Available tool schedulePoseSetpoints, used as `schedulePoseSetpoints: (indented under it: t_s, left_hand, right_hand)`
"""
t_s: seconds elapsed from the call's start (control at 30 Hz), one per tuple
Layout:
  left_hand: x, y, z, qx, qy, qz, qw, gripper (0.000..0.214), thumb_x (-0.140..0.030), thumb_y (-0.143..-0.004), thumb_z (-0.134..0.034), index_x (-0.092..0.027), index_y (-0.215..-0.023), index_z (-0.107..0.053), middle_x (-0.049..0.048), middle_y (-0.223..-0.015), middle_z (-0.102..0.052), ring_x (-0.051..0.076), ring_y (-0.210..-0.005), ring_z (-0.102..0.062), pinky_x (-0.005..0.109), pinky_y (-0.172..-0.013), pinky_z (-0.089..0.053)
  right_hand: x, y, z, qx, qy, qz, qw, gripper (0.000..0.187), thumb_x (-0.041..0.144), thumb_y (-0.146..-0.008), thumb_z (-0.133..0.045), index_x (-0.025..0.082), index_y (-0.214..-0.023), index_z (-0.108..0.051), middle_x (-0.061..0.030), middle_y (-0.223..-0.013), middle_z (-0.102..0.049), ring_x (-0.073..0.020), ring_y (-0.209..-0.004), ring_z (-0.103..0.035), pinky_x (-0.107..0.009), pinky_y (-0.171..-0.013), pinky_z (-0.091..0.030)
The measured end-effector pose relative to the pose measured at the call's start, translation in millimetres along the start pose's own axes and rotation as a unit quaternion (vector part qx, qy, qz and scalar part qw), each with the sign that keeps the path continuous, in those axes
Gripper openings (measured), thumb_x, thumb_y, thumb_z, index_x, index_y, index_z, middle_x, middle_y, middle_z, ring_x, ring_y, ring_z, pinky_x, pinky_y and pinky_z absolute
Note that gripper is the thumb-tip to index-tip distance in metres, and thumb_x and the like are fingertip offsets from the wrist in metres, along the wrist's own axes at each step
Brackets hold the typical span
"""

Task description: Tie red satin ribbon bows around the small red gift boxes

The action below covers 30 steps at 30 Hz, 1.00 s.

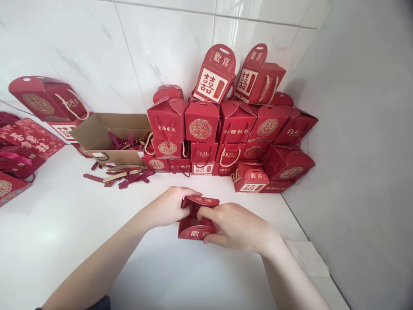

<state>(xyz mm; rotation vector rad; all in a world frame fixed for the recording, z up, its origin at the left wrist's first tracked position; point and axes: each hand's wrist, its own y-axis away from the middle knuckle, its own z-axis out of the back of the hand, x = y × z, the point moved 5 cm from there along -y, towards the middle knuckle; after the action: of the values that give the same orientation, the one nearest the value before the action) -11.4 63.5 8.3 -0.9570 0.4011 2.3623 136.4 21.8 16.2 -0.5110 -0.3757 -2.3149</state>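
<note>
The left hand (167,207) and right hand (234,227) have their fingers (206,213) closed on a small red printed-card gift box (193,217), lower centre on the white surface (64,241). It looks light and creasable; best held by its side panels.

The held gift box (193,232) and the stacked red boxes (214,73) read "歡喜".

**A white counter (58,241) crowded with red gift boxes**
Stacked red gift boxes (206,129) stand at twelve o'clock, an open cardboard carton (109,137) and loose red strips (127,177) at eleven, printed red packaging (22,146) at nine, a half-folded red box (190,230) at six.
</note>
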Motion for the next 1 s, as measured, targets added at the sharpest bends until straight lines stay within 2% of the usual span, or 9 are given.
schedulePoseSetpoints:
  t_s: [0.1,0.23,0.33,0.47,0.57,0.67,0.77,0.87,1.0]
  left_hand:
    - [-5,5,9.1,-0.067,-0.032,-0.006,0.997,0.055,-0.003,-0.071,-0.048,-0.028,-0.115,-0.067,-0.0021,-0.112,-0.071,0.018,-0.101,-0.064,0.028,-0.091,-0.048]
    - [-2,5,8.8,-0.092,-0.049,0.004,0.995,0.049,-0.005,-0.073,-0.050,-0.027,-0.113,-0.068,-0.0019,-0.109,-0.071,0.018,-0.098,-0.065,0.029,-0.088,-0.049]
    - [0,3,4.8,-0.089,-0.047,0.013,0.995,0.039,-0.012,-0.077,-0.053,-0.026,-0.111,-0.068,-0.0011,-0.109,-0.071,0.019,-0.098,-0.065,0.030,-0.088,-0.049]
    - [2,0,1.8,-0.071,-0.023,0.029,0.997,0.026,-0.027,-0.084,-0.054,-0.024,-0.107,-0.067,0.0016,-0.108,-0.071,0.022,-0.099,-0.065,0.032,-0.088,-0.049]
    - [10,0,1.4,-0.041,-0.024,0.065,0.997,0.027,-0.039,-0.089,-0.049,-0.023,-0.103,-0.066,0.0032,-0.098,-0.072,0.022,-0.087,-0.067,0.032,-0.078,-0.050]
    - [17,0,7.0,-0.056,-0.054,0.077,0.994,0.034,-0.044,-0.090,-0.047,-0.024,-0.113,-0.064,0.0036,-0.110,-0.070,0.024,-0.096,-0.065,0.034,-0.084,-0.049]
    - [18,0,13.3,-0.076,-0.070,0.057,0.993,0.033,-0.040,-0.091,-0.047,-0.027,-0.116,-0.065,0.0012,-0.119,-0.067,0.023,-0.107,-0.062,0.033,-0.092,-0.046]
    - [12,0,18.1,-0.078,-0.071,0.037,0.994,0.030,-0.038,-0.090,-0.050,-0.026,-0.112,-0.068,0.0017,-0.116,-0.069,0.022,-0.104,-0.062,0.032,-0.090,-0.047]
    - [1,2,16.5,-0.011,-0.072,-0.008,0.997,0.024,-0.037,-0.087,-0.057,-0.025,-0.102,-0.071,0.0028,-0.108,-0.070,0.022,-0.098,-0.063,0.031,-0.087,-0.048]
  right_hand:
    - [4,0,5,-0.026,0.007,0.006,1.000,0.012,0.022,-0.083,-0.059,0.022,-0.092,-0.052,0.0005,-0.089,-0.068,-0.0164,-0.075,-0.061,-0.025,-0.058,-0.030]
    - [3,-6,2,-0.024,0.019,-0.016,0.999,0.011,0.018,-0.084,-0.057,0.021,-0.092,-0.050,-0.0010,-0.089,-0.067,-0.0170,-0.073,-0.062,-0.026,-0.057,-0.030]
    - [-1,-8,-2,-0.021,0.031,-0.031,0.999,0.009,0.022,-0.085,-0.056,0.021,-0.092,-0.051,-0.0021,-0.085,-0.067,-0.0183,-0.070,-0.062,-0.027,-0.056,-0.031]
    - [-4,-9,0,-0.035,0.021,-0.036,0.999,0.009,0.025,-0.086,-0.057,0.021,-0.094,-0.055,-0.0036,-0.089,-0.067,-0.0201,-0.078,-0.063,-0.027,-0.061,-0.037]
    - [-6,-8,3,-0.052,0.011,-0.044,0.998,0.022,0.023,-0.086,-0.057,0.022,-0.108,-0.058,-0.0061,-0.102,-0.064,-0.0212,-0.091,-0.062,-0.029,-0.072,-0.043]
    - [-9,-7,8,-0.071,0.010,-0.059,0.996,0.034,0.019,-0.084,-0.058,0.020,-0.118,-0.054,-0.0086,-0.110,-0.061,-0.0226,-0.100,-0.059,-0.031,-0.079,-0.044]
    - [-11,-5,9,-0.066,0.010,-0.063,0.996,0.023,0.019,-0.084,-0.059,0.018,-0.107,-0.056,-0.0075,-0.105,-0.062,-0.0211,-0.093,-0.059,-0.030,-0.075,-0.044]
    - [-12,-6,8,-0.054,0.001,-0.051,0.997,0.007,0.020,-0.085,-0.059,0.019,-0.091,-0.056,-0.0044,-0.096,-0.063,-0.0176,-0.083,-0.058,-0.026,-0.067,-0.041]
    - [-14,-11,5,-0.047,-0.009,-0.049,0.998,0.008,0.022,-0.084,-0.061,0.019,-0.085,-0.054,-0.0024,-0.088,-0.064,-0.0165,-0.077,-0.057,-0.025,-0.062,-0.037]
